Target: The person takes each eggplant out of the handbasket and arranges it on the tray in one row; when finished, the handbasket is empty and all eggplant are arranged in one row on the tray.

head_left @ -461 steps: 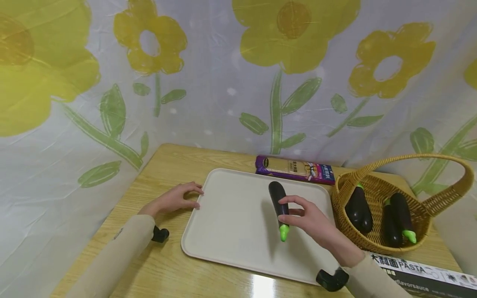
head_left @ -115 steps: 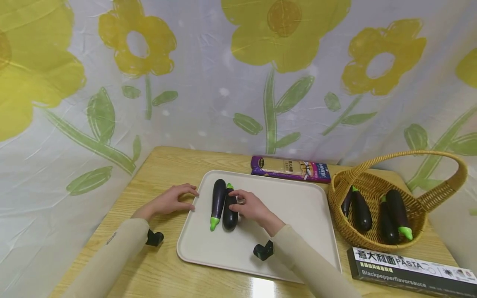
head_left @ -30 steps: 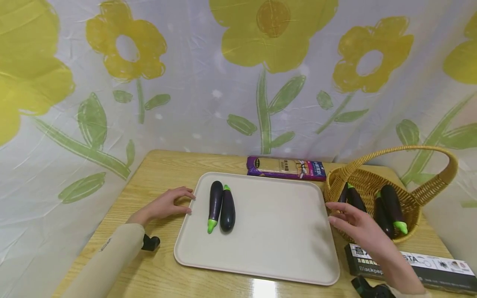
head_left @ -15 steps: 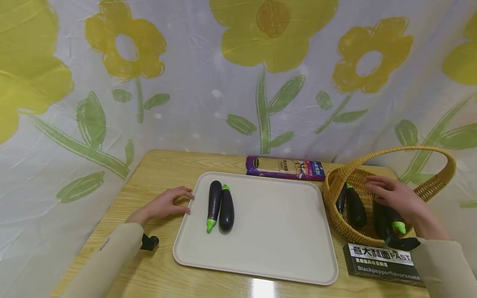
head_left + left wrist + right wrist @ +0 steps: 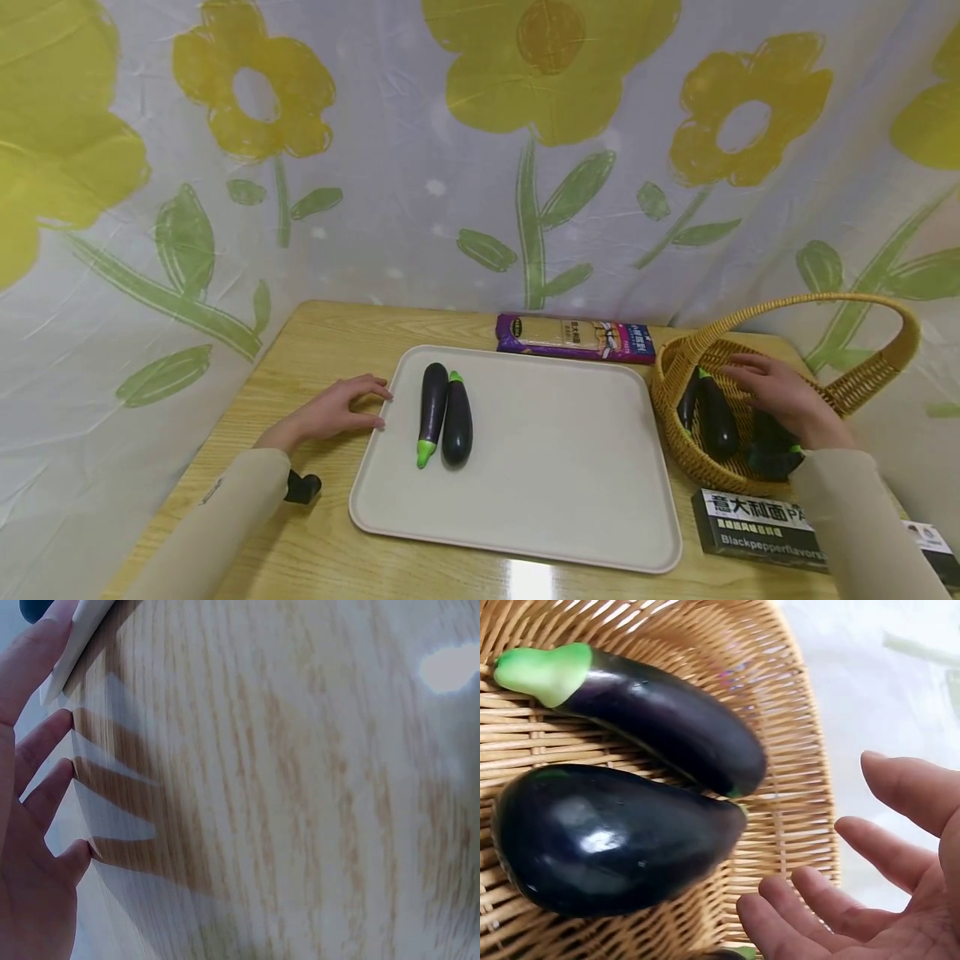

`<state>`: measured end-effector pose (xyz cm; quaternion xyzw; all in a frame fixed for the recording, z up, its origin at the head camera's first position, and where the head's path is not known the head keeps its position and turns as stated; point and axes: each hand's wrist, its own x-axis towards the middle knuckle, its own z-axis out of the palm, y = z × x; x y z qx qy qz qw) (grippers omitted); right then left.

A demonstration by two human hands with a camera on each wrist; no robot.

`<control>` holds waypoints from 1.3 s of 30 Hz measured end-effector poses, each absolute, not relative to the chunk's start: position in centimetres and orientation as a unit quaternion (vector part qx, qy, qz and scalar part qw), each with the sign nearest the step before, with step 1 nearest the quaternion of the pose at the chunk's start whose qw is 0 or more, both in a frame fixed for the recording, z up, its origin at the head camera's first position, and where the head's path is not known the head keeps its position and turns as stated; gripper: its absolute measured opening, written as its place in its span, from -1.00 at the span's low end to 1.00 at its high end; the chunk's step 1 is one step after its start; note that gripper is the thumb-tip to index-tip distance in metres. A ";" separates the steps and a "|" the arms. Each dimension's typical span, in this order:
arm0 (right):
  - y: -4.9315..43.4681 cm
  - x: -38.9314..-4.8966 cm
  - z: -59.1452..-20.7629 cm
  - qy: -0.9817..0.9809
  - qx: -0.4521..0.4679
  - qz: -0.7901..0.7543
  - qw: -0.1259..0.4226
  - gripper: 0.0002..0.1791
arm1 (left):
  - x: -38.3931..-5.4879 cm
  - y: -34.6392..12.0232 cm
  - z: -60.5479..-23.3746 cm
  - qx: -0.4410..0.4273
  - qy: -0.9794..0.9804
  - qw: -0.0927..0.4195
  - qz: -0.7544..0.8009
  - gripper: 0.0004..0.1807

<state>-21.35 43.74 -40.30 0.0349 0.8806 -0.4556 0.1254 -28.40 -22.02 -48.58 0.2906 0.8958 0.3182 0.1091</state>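
My left hand is at the left rim of the cream tray, thumb and fingertips at its edge; in the left wrist view its fingers are spread above the wood. Two eggplants, one with its green cap toward me and one with its cap away, lie side by side on the tray's left part. My right hand reaches into the wicker basket, over the eggplants there. Seen from the right wrist, its fingers are relaxed and hold nothing, beside a slim eggplant and a plumper eggplant.
The basket's tall handle arches above my right hand. A purple pasta packet lies behind the tray. In front of the basket sits a black and white pasta box, partly under my right sleeve. A flowered curtain hangs behind the table.
My right hand has left the second eggplant on the tray and travelled right, into the basket. The tray held no resting eggplant earliest on; now two lie there. My left hand stays at the rim.
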 end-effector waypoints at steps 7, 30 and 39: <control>43.5 -21.7 -41.0 0.866 0.042 -0.475 0.150 -0.16 | -28.6 -22.0 -48.6 0.294 0.896 0.109 0.314 -0.54; 43.0 -21.4 -42.2 0.908 0.019 -0.394 0.141 -0.39 | -28.8 -22.1 -48.8 0.289 0.896 0.112 0.318 -0.54; 43.4 -21.5 -42.5 0.899 0.045 -0.410 0.150 -0.40 | -28.7 -22.2 -48.9 0.287 0.895 0.116 0.322 -0.53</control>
